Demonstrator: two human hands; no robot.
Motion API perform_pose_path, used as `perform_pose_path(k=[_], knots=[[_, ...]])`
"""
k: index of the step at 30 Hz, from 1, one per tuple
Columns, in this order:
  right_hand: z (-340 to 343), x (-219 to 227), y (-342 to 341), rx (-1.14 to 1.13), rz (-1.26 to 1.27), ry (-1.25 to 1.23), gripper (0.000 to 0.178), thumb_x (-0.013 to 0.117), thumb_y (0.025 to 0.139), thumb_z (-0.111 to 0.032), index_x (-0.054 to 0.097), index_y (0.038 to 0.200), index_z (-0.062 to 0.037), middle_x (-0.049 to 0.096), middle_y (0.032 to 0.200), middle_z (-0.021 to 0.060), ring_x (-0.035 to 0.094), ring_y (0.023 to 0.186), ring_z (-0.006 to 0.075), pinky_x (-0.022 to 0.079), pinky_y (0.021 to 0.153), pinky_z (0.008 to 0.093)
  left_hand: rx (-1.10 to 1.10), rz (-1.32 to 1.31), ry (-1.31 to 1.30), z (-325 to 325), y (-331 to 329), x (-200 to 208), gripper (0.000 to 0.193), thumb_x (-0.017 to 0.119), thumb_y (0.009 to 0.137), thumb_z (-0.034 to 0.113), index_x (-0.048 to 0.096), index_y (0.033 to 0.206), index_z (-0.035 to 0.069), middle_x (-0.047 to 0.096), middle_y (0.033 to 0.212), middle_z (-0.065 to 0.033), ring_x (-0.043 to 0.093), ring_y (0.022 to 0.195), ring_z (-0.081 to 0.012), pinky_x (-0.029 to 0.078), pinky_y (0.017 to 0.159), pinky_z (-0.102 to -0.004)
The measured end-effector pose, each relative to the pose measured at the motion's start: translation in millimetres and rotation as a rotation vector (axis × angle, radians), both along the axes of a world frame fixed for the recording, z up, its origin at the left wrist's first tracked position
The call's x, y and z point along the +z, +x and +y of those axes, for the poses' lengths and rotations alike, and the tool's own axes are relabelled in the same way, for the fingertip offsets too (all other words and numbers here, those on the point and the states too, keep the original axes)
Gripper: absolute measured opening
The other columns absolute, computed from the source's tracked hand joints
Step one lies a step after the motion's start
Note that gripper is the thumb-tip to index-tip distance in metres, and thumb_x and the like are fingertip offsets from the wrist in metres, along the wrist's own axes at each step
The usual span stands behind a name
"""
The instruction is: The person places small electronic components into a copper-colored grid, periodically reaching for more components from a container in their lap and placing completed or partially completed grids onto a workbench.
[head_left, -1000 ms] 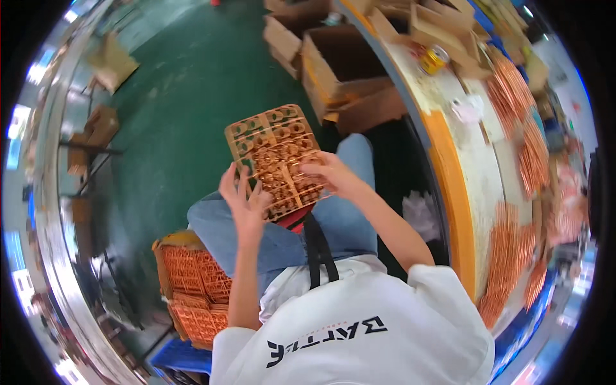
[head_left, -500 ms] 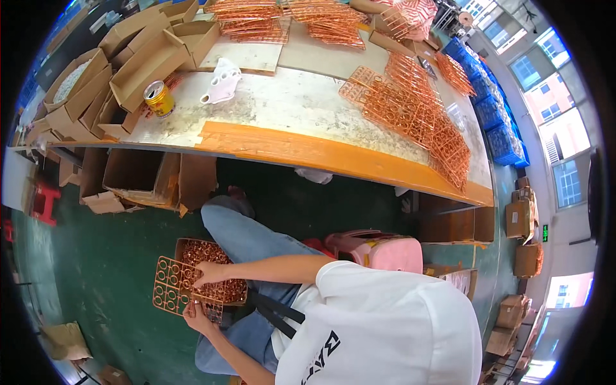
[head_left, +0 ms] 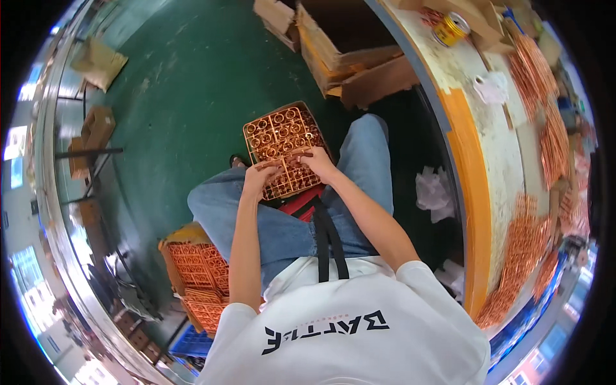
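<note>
A copper-coloured sprue of rings (head_left: 280, 133), a flat lattice with rows of round pieces, lies tilted over a small box (head_left: 328, 149) between my knees. In the box are copper-coloured pieces, mostly hidden by the sprue. My left hand (head_left: 263, 178) grips the sprue at its near left part, fingers curled over the bars. Beside it, my right hand (head_left: 316, 162) closes on the middle right of the same sprue, with fingertips bent in among the rings. The two hands are close together; small pieces under the fingers cannot be made out.
By my left thigh stands a carton (head_left: 172, 264) of stacked copper-coloured sprues. To the right runs a worktable (head_left: 471, 186) edged with orange tape, holding sprue piles (head_left: 523, 256), a yellow can (head_left: 451, 29) and a white object (head_left: 493, 88). An open cardboard box (head_left: 321, 48) sits ahead under it.
My view has turned left, so the table now stands on the right. Both hands remain on the sprue; the right has moved from its upper part to beside the left hand.
</note>
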State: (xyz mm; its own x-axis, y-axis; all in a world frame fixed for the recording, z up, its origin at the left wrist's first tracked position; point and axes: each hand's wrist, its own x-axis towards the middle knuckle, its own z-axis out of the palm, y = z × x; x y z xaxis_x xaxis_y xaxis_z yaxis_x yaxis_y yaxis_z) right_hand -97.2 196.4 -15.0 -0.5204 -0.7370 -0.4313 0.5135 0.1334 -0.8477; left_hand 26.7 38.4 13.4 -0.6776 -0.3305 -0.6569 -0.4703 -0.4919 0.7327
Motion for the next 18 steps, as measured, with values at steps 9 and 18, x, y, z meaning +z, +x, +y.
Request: perform_pose_path(k=[9, 18], knots=[[1.6, -8.1, -4.2, -0.118, 0.035, -0.071, 0.035, 0.044, 0.076, 0.013, 0.053, 0.109, 0.0039, 0.061, 0.104, 0.0134, 0.06, 0.092, 0.0188, 0.05, 0.08, 0.029, 0.072, 0.148, -0.087, -2.2, -6.1, -14.4, 0.046, 0.06, 0.081, 0.004, 0.045, 0.124, -0.002, 0.058, 0.11, -0.0078, 0.056, 0.094, -0.0139, 0.045, 0.077, -0.0225], [13.0, -20.7, -11.8, -0.007, 0.086, 0.153, 0.029, 0.042, 0.083, 0.005, 0.057, 0.107, 0.0023, 0.063, 0.095, 0.0089, 0.059, 0.084, 0.0138, 0.049, 0.072, 0.0277, 0.129, 0.175, 0.037, -3.6, -14.6, -15.2, 0.034, 0.063, 0.081, 0.005, 0.049, 0.11, -0.002, 0.056, 0.1, -0.0087, 0.058, 0.087, -0.0165, 0.055, 0.073, -0.0299]])
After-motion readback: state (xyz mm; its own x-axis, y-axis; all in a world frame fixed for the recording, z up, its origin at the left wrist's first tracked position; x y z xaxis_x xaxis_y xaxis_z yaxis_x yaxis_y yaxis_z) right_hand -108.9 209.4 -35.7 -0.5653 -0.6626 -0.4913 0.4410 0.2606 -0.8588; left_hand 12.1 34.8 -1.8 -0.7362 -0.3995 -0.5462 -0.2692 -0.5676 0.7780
